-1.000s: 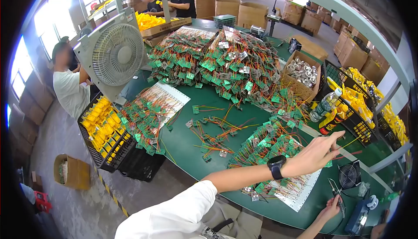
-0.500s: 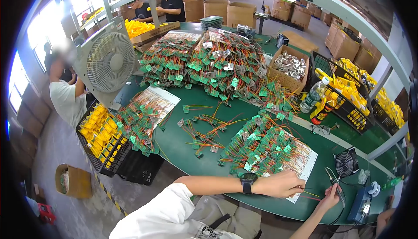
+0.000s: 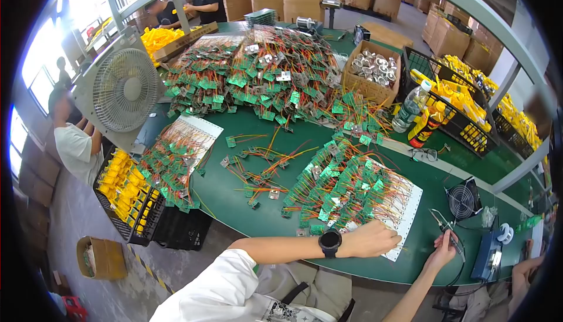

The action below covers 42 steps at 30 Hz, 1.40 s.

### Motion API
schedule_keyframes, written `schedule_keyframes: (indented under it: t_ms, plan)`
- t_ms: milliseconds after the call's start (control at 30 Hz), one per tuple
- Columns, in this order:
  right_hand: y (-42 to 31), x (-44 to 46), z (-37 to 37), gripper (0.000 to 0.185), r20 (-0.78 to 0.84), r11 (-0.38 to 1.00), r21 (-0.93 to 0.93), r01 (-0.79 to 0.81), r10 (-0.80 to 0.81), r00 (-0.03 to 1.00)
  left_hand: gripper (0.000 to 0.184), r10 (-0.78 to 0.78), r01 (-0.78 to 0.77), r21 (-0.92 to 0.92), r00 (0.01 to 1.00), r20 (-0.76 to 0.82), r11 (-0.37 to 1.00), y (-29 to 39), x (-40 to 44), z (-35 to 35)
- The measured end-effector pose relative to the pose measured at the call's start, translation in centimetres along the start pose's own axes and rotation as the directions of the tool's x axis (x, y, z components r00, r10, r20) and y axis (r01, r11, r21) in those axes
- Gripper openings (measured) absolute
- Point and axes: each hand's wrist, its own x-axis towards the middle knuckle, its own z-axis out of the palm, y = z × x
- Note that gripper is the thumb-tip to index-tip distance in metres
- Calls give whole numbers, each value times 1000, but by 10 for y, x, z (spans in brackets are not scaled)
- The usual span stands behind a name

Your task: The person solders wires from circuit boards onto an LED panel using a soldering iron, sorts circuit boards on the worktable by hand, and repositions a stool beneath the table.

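Observation:
My left hand (image 3: 370, 239), below a black wristwatch, is closed at the lower edge of a white board (image 3: 404, 219). Its fingertips are pinched together; what is between them is too small to make out. Green circuit boards (image 3: 346, 190) with red and yellow wires lie in rows across that white board. To the right, my right hand (image 3: 441, 256) grips a soldering iron (image 3: 447, 228) with its thin tip pointing up and left. A dark cable runs down from the iron beside the blue soldering station (image 3: 487, 256).
A small black fan (image 3: 464, 200) stands behind the iron. Loose wired boards (image 3: 267, 166) lie mid-table, with a large heap (image 3: 275, 75) behind. Bottles (image 3: 411, 108), a box of metal rings (image 3: 372, 70) and a crate of yellow parts (image 3: 451, 102) sit right. Another person's arm (image 3: 525, 275) shows lower right.
My left hand has drawn slightly left and up, and the red and yellow wires that stuck out from its fingers no longer show. My right hand still holds the iron. The view has shifted.

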Motion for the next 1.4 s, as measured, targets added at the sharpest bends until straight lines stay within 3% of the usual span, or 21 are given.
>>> schedule_keyframes:
  t_ms: [167,200,233,333,433,533,833,900,1100,1267,1400]
  plan:
    - [-15,-7,11,19,-67,998,-8,-59,58,996,12,-27,28,-5,995,98,1000,-9,-4,-2]
    - [-22,-11,21,19,-137,997,-13,-76,74,988,10,-4,4,3,999,34,1000,-12,-5,0]
    - [-14,-8,11,20,-89,998,13,-68,69,994,12,15,-15,10,999,-31,1000,-15,-6,3]
    - [-13,-6,9,21,-42,1000,22,-4,5,999,9,-23,24,-26,999,27,999,-18,-6,6]
    - [-18,-7,10,21,-59,1000,0,-24,23,998,7,-71,76,-85,996,59,994,-16,-3,4]
    - [-17,-9,8,20,-65,1000,15,-26,27,998,5,-119,118,-91,993,-7,989,-16,-2,7]
    - [-22,-14,9,21,3,998,32,-52,52,999,8,-156,168,-83,978,135,982,-11,1,2]
    - [-21,-13,9,21,-5,997,32,-67,68,998,7,-253,283,-161,949,186,945,-7,1,1]
    - [-23,-16,9,22,26,996,32,-79,78,997,9,-327,351,-211,934,142,912,-6,0,13]
    - [-22,-19,8,22,59,1000,10,-25,24,998,8,-223,241,-220,969,104,945,-12,-5,20]
    - [-24,-28,8,22,77,1000,-4,-11,12,997,12,-255,264,-342,964,72,902,-16,-8,22]
